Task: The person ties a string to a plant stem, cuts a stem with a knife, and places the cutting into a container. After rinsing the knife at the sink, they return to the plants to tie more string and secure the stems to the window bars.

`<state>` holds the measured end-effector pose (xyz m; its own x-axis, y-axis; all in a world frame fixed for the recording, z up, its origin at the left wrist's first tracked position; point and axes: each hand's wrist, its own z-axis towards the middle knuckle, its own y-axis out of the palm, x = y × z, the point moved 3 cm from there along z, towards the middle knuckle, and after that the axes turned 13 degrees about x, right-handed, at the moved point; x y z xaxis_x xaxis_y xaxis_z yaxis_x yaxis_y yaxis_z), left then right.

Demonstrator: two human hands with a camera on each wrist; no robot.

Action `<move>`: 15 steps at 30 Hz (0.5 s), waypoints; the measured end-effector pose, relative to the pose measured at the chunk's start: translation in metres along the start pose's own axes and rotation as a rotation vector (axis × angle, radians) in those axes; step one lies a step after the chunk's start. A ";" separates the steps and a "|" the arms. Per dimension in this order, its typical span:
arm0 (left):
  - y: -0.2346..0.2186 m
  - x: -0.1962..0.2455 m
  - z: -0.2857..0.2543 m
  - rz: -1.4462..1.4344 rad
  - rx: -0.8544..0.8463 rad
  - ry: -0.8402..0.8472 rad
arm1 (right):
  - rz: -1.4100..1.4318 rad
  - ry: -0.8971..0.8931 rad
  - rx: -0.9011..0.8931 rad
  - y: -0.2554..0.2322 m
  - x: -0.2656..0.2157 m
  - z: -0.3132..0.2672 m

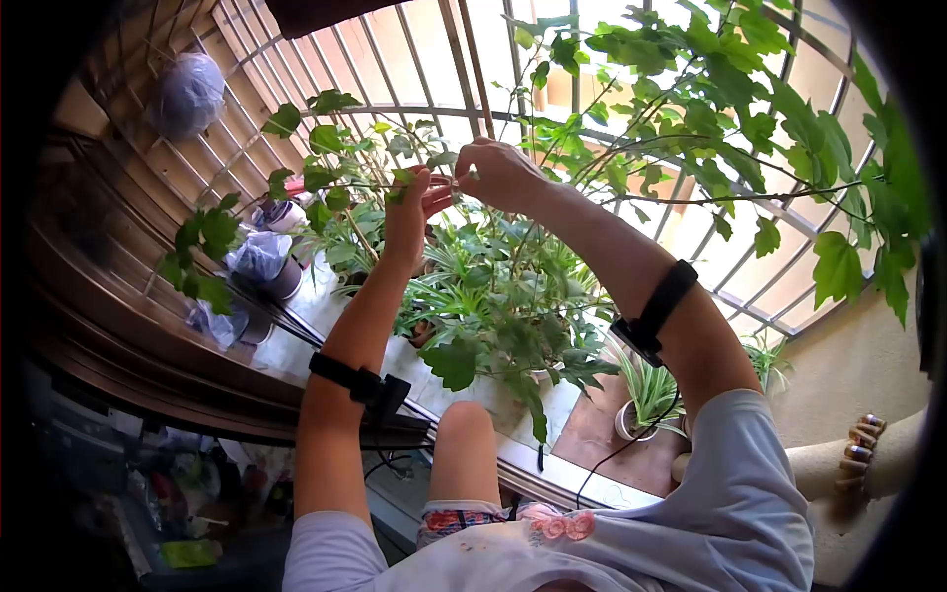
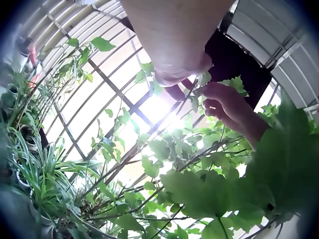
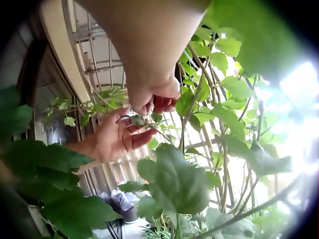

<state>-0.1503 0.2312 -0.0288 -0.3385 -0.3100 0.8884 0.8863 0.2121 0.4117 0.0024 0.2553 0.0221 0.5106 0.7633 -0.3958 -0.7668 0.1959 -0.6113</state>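
Both hands meet at a thin leafy stem high among the plants. The left hand point(image 1: 406, 212) is raised palm inward, and in the right wrist view its fingers point(image 3: 130, 135) spread around a small leaf point(image 3: 137, 120). The right hand point(image 1: 501, 176) has its fingers curled, thumb and fingertips pinching the stem beside the left fingertips. From the left wrist view, the right hand point(image 2: 232, 107) pinches at small leaves close to the left hand point(image 2: 177, 74). What exactly lies between the fingertips is too small to tell.
Metal bars point(image 1: 395, 64) curve behind the plants. Lobed-leaf branches point(image 1: 730, 163) reach over the right arm. Potted spider plants point(image 1: 646, 390) stand on the ledge, with bagged pots point(image 1: 261, 259) at the left. A wrapped ball point(image 1: 189, 96) hangs at upper left.
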 end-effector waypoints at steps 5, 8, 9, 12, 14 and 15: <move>0.011 0.005 -0.004 0.071 -0.060 0.053 | 0.043 0.147 0.034 -0.003 0.016 0.003; 0.010 0.004 -0.003 0.065 -0.044 0.016 | 0.117 0.233 0.191 -0.017 0.016 0.001; 0.009 0.003 -0.002 0.058 -0.037 0.004 | 0.164 0.286 0.255 -0.021 0.018 0.000; 0.007 -0.001 -0.001 0.041 -0.021 -0.022 | 0.169 0.355 0.184 -0.024 0.025 -0.002; 0.006 -0.003 0.000 0.031 -0.018 -0.034 | 0.130 0.319 0.087 -0.019 0.026 -0.003; 0.007 -0.002 -0.001 0.035 -0.032 -0.030 | 0.111 0.300 0.038 -0.014 0.029 -0.004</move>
<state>-0.1436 0.2326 -0.0279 -0.3163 -0.2749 0.9080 0.9072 0.1922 0.3742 0.0296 0.2722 0.0165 0.5109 0.5665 -0.6465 -0.8351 0.1489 -0.5295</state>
